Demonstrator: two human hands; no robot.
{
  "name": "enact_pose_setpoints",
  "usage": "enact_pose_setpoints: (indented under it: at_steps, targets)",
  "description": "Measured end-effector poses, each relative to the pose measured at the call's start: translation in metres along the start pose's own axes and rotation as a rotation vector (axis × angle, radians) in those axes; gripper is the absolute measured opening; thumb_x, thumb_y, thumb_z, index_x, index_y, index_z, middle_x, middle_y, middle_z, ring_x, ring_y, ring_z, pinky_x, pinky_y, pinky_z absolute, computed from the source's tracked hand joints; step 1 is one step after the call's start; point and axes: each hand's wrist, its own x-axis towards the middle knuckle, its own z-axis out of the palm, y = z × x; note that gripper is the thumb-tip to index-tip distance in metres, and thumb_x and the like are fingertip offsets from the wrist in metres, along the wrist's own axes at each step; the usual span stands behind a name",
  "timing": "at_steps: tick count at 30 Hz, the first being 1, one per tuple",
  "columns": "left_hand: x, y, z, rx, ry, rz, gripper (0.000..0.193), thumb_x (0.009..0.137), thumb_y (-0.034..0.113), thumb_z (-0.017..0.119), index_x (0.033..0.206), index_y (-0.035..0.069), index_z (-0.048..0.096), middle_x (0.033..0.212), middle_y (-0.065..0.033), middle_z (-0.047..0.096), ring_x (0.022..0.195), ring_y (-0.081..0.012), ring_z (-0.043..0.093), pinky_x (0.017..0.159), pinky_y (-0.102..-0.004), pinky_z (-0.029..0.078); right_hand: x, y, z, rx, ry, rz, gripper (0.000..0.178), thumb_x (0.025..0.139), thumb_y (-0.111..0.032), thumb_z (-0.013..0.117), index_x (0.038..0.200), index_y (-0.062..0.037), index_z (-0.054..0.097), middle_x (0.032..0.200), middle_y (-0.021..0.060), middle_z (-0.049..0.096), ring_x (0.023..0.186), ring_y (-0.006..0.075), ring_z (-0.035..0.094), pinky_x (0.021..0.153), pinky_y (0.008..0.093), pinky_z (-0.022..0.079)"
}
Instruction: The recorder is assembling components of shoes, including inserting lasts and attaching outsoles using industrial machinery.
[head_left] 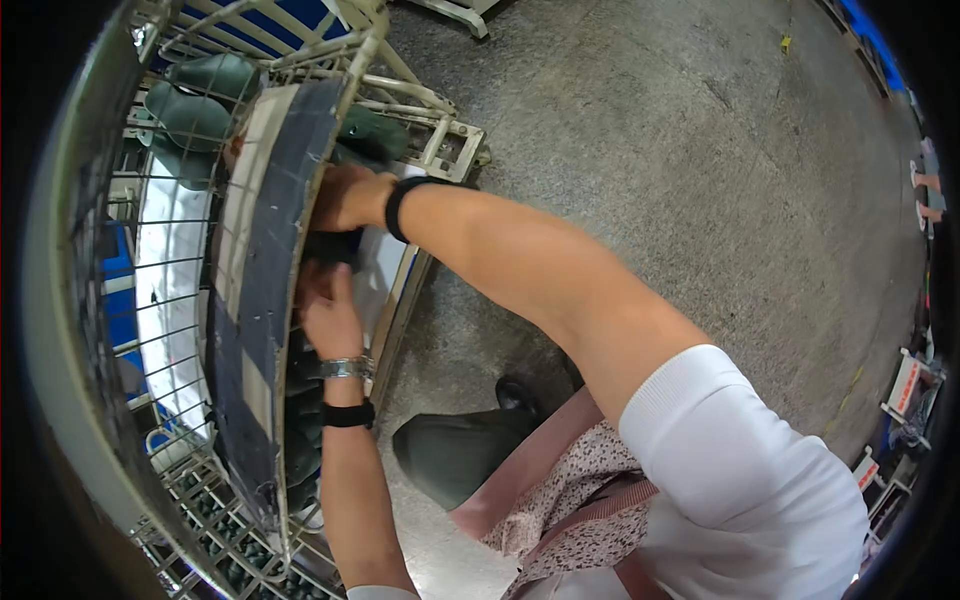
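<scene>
Dark green piece between both hands, at the wire cart.
Left hand and right hand are at the grey board's edge; whether they grip, I cannot tell. Farther, other green pieces are inside the cart.

dark-green pieces, cream cage, grey-and-beige board, white sleeve, pink-trimmed speckled apron, black wristbands, grey floor

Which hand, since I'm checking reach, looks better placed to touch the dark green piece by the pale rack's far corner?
Probably the right hand: it is nearer the dark green piece, while the left hand sits lower in view, farther away. Hidden fingertips leave the right grip unclear.
</scene>
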Motion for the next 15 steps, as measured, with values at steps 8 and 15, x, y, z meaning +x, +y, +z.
enact_pose_setpoints:
  at_steps: [8,15]
  targets:
    - [-0.160,0.056,-0.117,0.276,-0.591,-0.249,0.032,0.087,0.025,0.074,0.111,0.004,0.067,0.092,-0.0145,0.075,0.086,-0.0315,0.073,0.079,-0.0405,0.056,-0.162,-0.027,0.030,0.156,0.380,0.163,0.060,0.077,-0.015,0.066,0.134,0.0018,0.054,0.119,0.0271,0.064,0.105,0.0441,0.065,0.089,0.0513,0.053]
    - [-0.402,0.061,-0.338,0.385,-0.655,-0.715,0.030,0.083,0.028,0.068,0.102,0.005,0.074,0.087,-0.0146,0.075,0.075,-0.0337,0.073,0.079,-0.0446,0.057,-0.359,-0.148,0.008,0.260,0.081,0.439,0.032,0.079,-0.022,0.061,0.105,-0.0056,0.070,0.100,0.0225,0.071,0.098,0.0436,0.067,0.086,0.0520,0.053]
